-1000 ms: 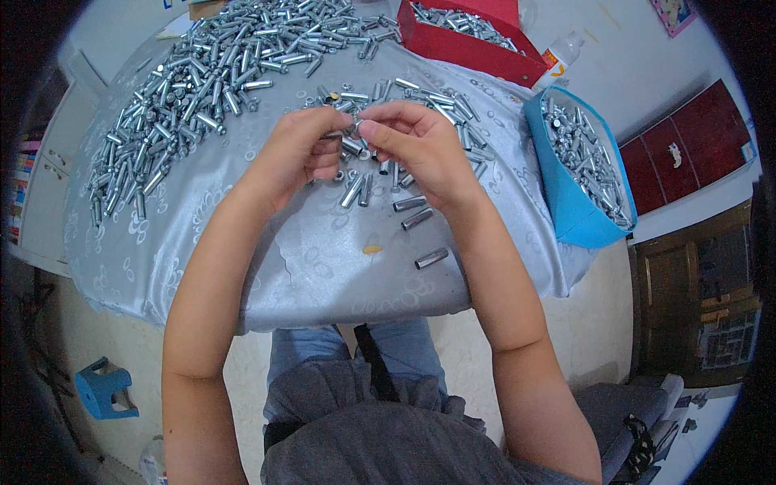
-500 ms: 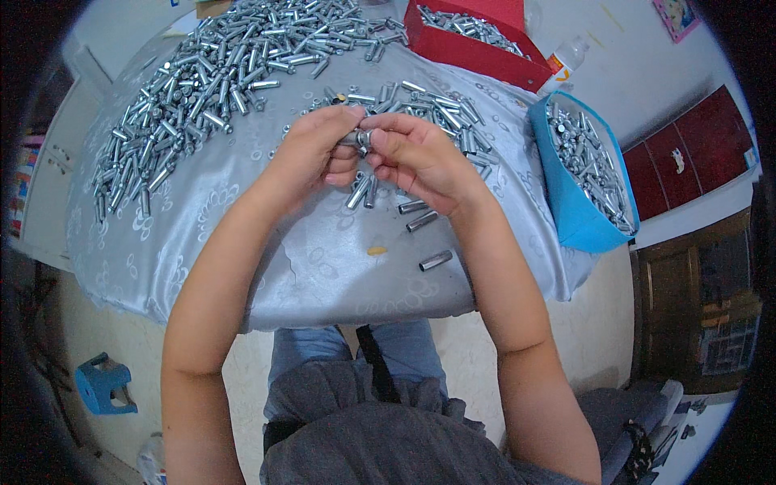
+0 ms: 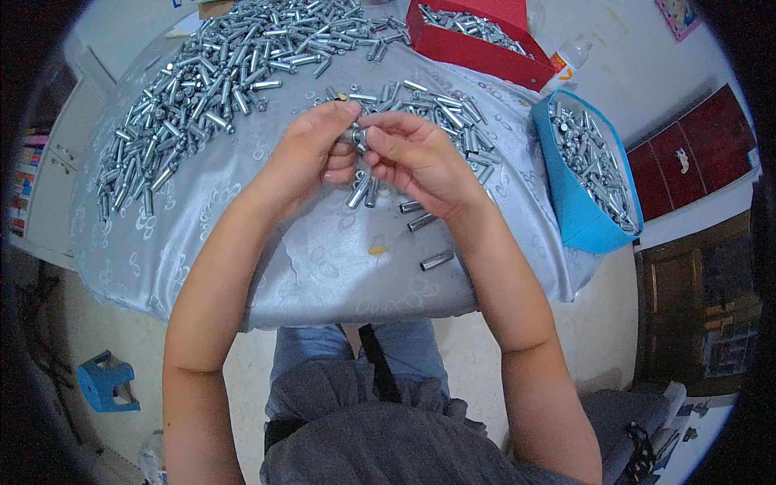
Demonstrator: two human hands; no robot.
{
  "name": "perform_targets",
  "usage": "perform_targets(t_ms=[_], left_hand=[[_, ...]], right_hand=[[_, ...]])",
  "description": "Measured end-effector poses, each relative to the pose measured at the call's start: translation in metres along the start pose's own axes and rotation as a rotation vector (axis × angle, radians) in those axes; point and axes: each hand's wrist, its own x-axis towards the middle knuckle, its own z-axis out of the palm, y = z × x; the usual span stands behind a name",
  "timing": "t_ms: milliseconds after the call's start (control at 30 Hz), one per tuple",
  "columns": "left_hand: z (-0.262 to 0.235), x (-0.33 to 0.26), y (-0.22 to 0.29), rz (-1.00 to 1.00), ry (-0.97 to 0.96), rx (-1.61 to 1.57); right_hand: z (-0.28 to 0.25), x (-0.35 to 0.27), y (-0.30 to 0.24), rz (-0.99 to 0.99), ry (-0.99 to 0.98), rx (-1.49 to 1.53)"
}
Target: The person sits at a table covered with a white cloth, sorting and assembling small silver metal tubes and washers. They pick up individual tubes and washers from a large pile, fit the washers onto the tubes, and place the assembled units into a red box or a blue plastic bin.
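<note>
Over the middle of the table my two hands meet, fingers closed. My left hand point(image 3: 305, 153) grips a small silvery metal anchor bolt point(image 3: 347, 137), mostly covered by the fingers. The thumb and fingers of my right hand point(image 3: 424, 162) pinch its end, where a shiny ring or nut point(image 3: 360, 139) shows; which of the two it is I cannot tell. Just beyond and below the hands lie loose metal sleeves and bolts point(image 3: 449, 113). A single hollow metal sleeve point(image 3: 436, 260) rests nearer me, right of a small yellow piece point(image 3: 377, 250).
A large heap of metal anchor bolts point(image 3: 218, 89) spreads over the left and far table. Behind on the right stands a red box point(image 3: 485, 52) of similar parts. A blue fabric bin point(image 3: 598, 234) full of them is at the right edge, near a plastic bottle point(image 3: 572, 55).
Both hands stay nearly in place, with the fingers shifting slightly around the metal part. The whole view has moved a little.
</note>
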Motion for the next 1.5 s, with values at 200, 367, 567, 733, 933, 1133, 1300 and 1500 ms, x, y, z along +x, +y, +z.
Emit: perform_targets(t_ms=[200, 367, 567, 733, 933, 1133, 1300, 1500], left_hand=[[-0.007, 0.009, -0.001, -0.012, 0.106, 0.002], [-0.012, 0.011, -0.006, 0.011, 0.050, 0.051], [-0.006, 0.008, -0.005, 0.005, 0.117, 0.043], [-0.009, 0.011, -0.006, -0.003, 0.024, 0.021], [-0.004, 0.008, -0.004, -0.017, 0.079, 0.077], [-0.008, 0.010, -0.006, -0.020, 0.061, 0.088], [-0.006, 0.009, -0.007, -0.031, 0.034, 0.101], [-0.005, 0.008, -0.006, -0.037, 0.046, 0.112]], right_hand=[[0.008, 0.005, 0.013, -0.521, 0.235, -0.684], [0.011, -0.002, 0.007, -0.599, 0.295, -1.057], [0.014, -0.006, -0.005, -0.529, 0.312, -1.120], [-0.001, 0.000, -0.005, -0.790, 0.178, -1.227], [-0.002, -0.007, -0.009, -0.575, 0.228, -1.406], [-0.007, -0.003, -0.009, -0.708, 0.146, -1.345], [0.006, -0.011, -0.016, -0.504, 0.278, -1.385], [-0.006, -0.005, -0.008, -0.588, 0.132, -1.457]])
